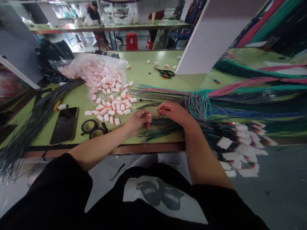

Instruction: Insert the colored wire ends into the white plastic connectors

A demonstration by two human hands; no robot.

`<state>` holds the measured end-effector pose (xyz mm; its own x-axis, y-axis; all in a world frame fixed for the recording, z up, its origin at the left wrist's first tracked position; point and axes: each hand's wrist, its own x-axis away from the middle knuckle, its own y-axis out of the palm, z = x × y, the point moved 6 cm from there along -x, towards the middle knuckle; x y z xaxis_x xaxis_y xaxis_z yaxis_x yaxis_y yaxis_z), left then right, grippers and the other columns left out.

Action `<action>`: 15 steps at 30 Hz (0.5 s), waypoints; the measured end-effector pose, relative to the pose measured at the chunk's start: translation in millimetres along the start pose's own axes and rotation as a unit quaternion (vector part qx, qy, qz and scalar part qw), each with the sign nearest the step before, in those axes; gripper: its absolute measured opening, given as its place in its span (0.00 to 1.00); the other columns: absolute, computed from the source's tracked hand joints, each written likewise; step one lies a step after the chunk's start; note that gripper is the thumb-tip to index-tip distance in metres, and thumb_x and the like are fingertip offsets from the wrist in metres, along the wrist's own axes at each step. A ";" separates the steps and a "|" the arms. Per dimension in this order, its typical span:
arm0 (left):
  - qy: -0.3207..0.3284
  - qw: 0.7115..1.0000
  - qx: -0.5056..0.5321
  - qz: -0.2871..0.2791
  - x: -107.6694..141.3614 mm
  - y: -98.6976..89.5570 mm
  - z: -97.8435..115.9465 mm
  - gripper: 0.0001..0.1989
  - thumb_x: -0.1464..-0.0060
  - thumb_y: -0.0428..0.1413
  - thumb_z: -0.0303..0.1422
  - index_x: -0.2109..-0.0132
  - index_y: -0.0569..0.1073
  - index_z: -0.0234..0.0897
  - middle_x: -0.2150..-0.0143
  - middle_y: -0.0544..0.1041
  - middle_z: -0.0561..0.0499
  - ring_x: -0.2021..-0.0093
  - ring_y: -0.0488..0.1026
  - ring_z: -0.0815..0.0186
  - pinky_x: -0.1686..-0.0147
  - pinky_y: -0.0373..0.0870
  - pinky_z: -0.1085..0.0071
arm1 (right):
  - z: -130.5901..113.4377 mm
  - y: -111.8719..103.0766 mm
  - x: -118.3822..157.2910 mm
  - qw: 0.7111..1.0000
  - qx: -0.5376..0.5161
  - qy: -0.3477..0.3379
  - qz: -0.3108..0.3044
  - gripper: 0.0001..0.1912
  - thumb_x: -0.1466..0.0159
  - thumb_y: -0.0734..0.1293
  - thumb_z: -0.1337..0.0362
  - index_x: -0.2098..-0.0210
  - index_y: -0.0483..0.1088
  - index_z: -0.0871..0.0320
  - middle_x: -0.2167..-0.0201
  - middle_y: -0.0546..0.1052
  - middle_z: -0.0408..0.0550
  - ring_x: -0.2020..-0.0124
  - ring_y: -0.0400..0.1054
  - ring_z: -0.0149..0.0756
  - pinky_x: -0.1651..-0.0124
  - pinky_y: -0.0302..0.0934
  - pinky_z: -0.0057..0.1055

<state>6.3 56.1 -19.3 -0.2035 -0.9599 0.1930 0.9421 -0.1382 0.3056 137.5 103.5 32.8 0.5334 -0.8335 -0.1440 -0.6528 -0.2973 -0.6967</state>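
My left hand (139, 120) is closed around a small white and orange connector housing (150, 118) over the front of the green table. Just to its right, the fingers of my right hand (169, 111) pinch a thin wire (155, 115) whose end points toward the housing. Whether the wire tip sits inside the housing I cannot tell. Beneath and behind both hands lie bundles of loose wires (165, 94) in black, green, pink and blue. Left of my left hand is a pile of loose connector housings (115, 107), spilling from a clear plastic bag (96, 68).
Black tape rolls (89, 125) and a phone (64, 126) lie at left, near grey wires (45, 108). Scissors (165, 73) rest by a white post (211, 35). Wired white connectors (242, 143) hang over the front edge at right. Other people are beyond, near a red stool (131, 41).
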 end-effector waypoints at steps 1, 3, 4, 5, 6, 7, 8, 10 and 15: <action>-0.001 1.000 0.003 0.001 -0.3 -0.2 0.0 0.08 0.51 0.58 0.30 0.66 0.66 0.32 0.79 0.68 0.58 0.82 0.65 0.78 0.79 0.66 0.79 | 0.1 0.4 -0.3 1.000 0.015 -0.003 0.014 0.10 0.46 0.63 0.61 0.69 0.73 0.58 0.74 0.76 0.43 0.70 0.67 0.32 0.65 0.58 0.29; -0.001 1.000 0.009 0.003 -1.0 -0.3 0.2 0.09 0.52 0.59 0.30 0.66 0.66 0.32 0.79 0.68 0.58 0.81 0.65 0.77 0.78 0.67 0.78 | -0.3 0.5 -0.2 0.998 0.053 -0.006 0.035 0.08 0.47 0.63 0.63 0.72 0.74 0.57 0.73 0.76 0.44 0.71 0.67 0.32 0.66 0.57 0.28; -0.001 1.000 0.012 0.004 -1.5 -0.3 0.4 0.09 0.52 0.59 0.30 0.66 0.66 0.32 0.79 0.68 0.58 0.81 0.65 0.77 0.78 0.67 0.77 | -0.7 0.0 0.2 0.997 0.070 -0.006 0.045 0.08 0.47 0.63 0.63 0.72 0.74 0.56 0.73 0.76 0.44 0.71 0.67 0.33 0.66 0.57 0.29; -0.002 1.000 0.013 0.005 -2.0 -0.2 0.5 0.08 0.52 0.59 0.30 0.66 0.67 0.32 0.79 0.68 0.58 0.81 0.65 0.77 0.77 0.68 0.76 | -1.4 -0.9 0.8 0.995 0.083 -0.006 0.055 0.08 0.47 0.63 0.64 0.72 0.74 0.56 0.73 0.76 0.44 0.71 0.67 0.33 0.67 0.57 0.29; -0.003 1.000 0.013 0.006 -2.4 0.0 0.6 0.08 0.52 0.59 0.30 0.66 0.67 0.32 0.79 0.68 0.58 0.81 0.65 0.77 0.77 0.68 0.76 | -2.4 -1.8 1.5 0.994 0.093 -0.008 0.063 0.08 0.47 0.63 0.65 0.72 0.74 0.56 0.72 0.76 0.44 0.71 0.67 0.33 0.67 0.56 0.29; -0.005 1.000 0.014 0.009 -2.7 0.1 0.8 0.08 0.52 0.59 0.30 0.66 0.67 0.32 0.79 0.68 0.58 0.81 0.65 0.77 0.76 0.68 0.76 | -3.9 -2.2 2.2 0.993 0.099 -0.010 0.067 0.08 0.46 0.62 0.65 0.72 0.74 0.56 0.73 0.76 0.44 0.71 0.66 0.33 0.67 0.56 0.29; -0.008 1.000 0.015 0.012 -2.8 0.2 0.9 0.08 0.51 0.58 0.30 0.66 0.67 0.32 0.79 0.68 0.58 0.81 0.65 0.77 0.75 0.68 0.75 | -5.6 -2.2 2.8 0.992 0.103 -0.014 0.068 0.08 0.46 0.62 0.65 0.72 0.74 0.56 0.73 0.76 0.44 0.71 0.66 0.33 0.67 0.56 0.29; -0.015 1.000 0.015 0.017 -2.8 0.4 1.1 0.08 0.51 0.58 0.29 0.66 0.67 0.32 0.79 0.68 0.58 0.81 0.66 0.77 0.75 0.69 0.75 | -9.8 -1.2 3.4 0.992 0.108 -0.026 0.066 0.08 0.46 0.62 0.65 0.72 0.74 0.56 0.72 0.76 0.45 0.72 0.65 0.32 0.67 0.56 0.29; -0.023 0.999 0.019 0.022 -2.3 0.7 2.2 0.06 0.50 0.57 0.27 0.65 0.66 0.31 0.80 0.68 0.58 0.81 0.67 0.77 0.75 0.69 0.75 | -16.6 4.2 2.0 0.988 0.137 -0.045 0.048 0.07 0.46 0.62 0.66 0.74 0.72 0.58 0.73 0.75 0.46 0.73 0.63 0.32 0.67 0.54 0.29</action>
<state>6.8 58.8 -17.5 -0.1748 -0.9526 0.2488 0.9397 -0.0860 0.3310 126.9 92.8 41.3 0.5302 -0.8028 -0.2727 -0.5390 -0.0709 -0.8393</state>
